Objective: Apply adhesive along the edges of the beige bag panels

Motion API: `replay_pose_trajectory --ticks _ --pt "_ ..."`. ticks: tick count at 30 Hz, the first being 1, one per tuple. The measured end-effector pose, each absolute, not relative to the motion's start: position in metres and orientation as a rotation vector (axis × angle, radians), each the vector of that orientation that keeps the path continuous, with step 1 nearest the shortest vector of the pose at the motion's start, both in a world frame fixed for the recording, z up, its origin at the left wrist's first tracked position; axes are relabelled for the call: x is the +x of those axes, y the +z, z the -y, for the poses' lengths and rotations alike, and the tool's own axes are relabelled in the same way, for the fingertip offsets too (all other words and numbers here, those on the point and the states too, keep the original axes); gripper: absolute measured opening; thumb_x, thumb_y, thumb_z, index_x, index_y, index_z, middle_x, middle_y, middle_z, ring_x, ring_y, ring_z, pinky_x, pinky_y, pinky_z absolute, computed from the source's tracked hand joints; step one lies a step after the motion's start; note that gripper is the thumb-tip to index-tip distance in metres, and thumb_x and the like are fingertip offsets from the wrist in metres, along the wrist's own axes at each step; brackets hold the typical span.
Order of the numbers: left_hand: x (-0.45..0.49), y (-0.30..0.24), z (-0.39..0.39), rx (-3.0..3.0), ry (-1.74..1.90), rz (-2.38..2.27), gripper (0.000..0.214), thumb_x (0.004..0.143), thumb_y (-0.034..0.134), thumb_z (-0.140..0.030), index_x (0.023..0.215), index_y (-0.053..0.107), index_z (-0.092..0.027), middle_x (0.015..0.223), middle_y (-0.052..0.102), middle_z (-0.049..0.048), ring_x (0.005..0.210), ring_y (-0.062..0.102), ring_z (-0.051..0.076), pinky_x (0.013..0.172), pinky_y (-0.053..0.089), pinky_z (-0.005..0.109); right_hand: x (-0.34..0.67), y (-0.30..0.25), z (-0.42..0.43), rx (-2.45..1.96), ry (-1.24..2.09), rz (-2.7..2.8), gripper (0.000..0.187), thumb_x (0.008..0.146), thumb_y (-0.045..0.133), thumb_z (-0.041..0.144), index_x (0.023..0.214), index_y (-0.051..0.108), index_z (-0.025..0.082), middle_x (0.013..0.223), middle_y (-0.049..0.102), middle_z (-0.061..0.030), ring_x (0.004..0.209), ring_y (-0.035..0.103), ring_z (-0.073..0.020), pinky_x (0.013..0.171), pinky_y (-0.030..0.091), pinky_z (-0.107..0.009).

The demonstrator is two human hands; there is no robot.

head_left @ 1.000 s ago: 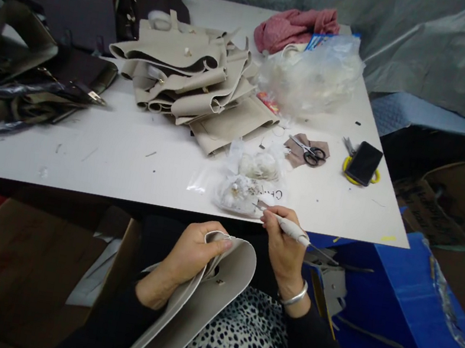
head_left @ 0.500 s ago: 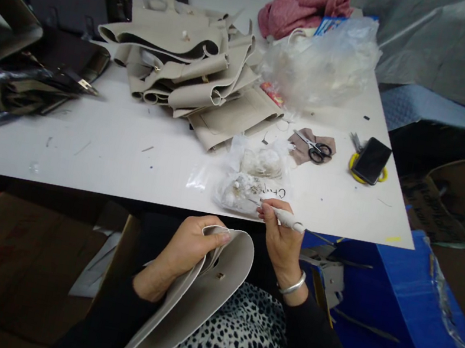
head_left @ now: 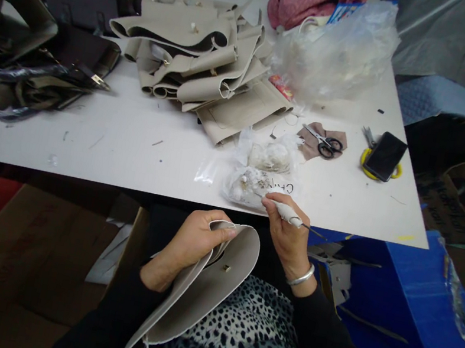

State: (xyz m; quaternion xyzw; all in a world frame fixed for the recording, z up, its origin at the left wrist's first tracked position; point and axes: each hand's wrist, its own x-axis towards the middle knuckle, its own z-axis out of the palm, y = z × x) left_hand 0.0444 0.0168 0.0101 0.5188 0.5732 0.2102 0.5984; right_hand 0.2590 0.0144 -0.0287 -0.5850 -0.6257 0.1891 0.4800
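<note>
Hardly anything has moved: the right hand [head_left: 290, 241] still grips the tool [head_left: 287, 212] at the table's [head_left: 130, 144] near edge, fingertips at the bag [head_left: 252, 186] lying there. Below that edge, the left hand [head_left: 190, 244] stays pinched on the flap [head_left: 212, 290] over the lap.
</note>
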Motion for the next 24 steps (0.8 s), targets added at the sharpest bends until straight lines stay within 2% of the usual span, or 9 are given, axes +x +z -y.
replay_pose_trajectory --ticks 2,4,7,11,18,24 --pt "0.044 0.010 -0.017 1.214 0.472 -1.332 0.022 0.079 0.076 -0.039 0.075 0.072 -0.018 0.066 0.068 0.0011 0.062 0.059 0.018 0.061 0.044 0.028 0.259 -0.025 -0.009 -1.402 0.486 1.419 0.024 0.105 0.065 0.045 0.101 0.073 0.023 0.096 0.075 -0.0069 0.090 0.071 -0.0243 0.086 0.058 -0.040" --pt "0.044 0.009 -0.017 1.221 0.451 -1.324 0.021 0.078 0.077 -0.038 0.075 0.072 -0.018 0.067 0.069 0.0014 0.062 0.059 0.018 0.060 0.044 0.028 0.257 -0.020 -0.002 -1.365 0.673 1.270 0.027 0.105 0.065 0.047 0.097 0.072 0.022 0.084 0.072 -0.0040 0.077 0.069 -0.0207 0.073 0.058 -0.035" --pt "0.044 0.007 -0.017 1.241 0.427 -1.300 0.019 0.078 0.077 -0.036 0.077 0.074 -0.018 0.067 0.069 0.0009 0.062 0.059 0.017 0.061 0.044 0.027 0.251 -0.015 0.006 -1.242 1.056 1.116 0.033 0.105 0.063 0.049 0.090 0.071 0.021 0.067 0.065 0.0008 0.058 0.062 -0.0142 0.055 0.052 -0.025" --pt "0.044 0.003 -0.017 1.279 0.419 -1.269 0.017 0.078 0.077 -0.034 0.080 0.075 -0.017 0.069 0.069 0.0004 0.065 0.059 0.017 0.064 0.044 0.028 0.245 -0.017 0.009 -1.161 1.193 1.095 0.035 0.104 0.065 0.050 0.089 0.072 0.020 0.066 0.065 0.0012 0.058 0.062 -0.0122 0.056 0.051 -0.022" --pt "0.046 0.005 -0.016 1.323 0.434 -1.274 0.013 0.075 0.078 -0.031 0.077 0.077 -0.018 0.071 0.072 0.0009 0.067 0.061 0.018 0.067 0.045 0.028 0.245 -0.026 0.010 -1.200 1.214 1.128 0.038 0.105 0.062 0.052 0.089 0.072 0.020 0.067 0.064 0.0011 0.059 0.061 -0.0131 0.057 0.050 -0.024" --pt "0.049 0.009 -0.013 1.298 0.436 -1.241 0.015 0.079 0.076 -0.032 0.076 0.076 -0.018 0.071 0.071 0.0022 0.067 0.061 0.019 0.068 0.046 0.029 0.252 -0.022 0.007 -1.245 1.134 1.325 0.040 0.107 0.058 0.048 0.082 0.069 0.020 0.067 0.062 0.0017 0.061 0.059 -0.0129 0.060 0.046 -0.026"
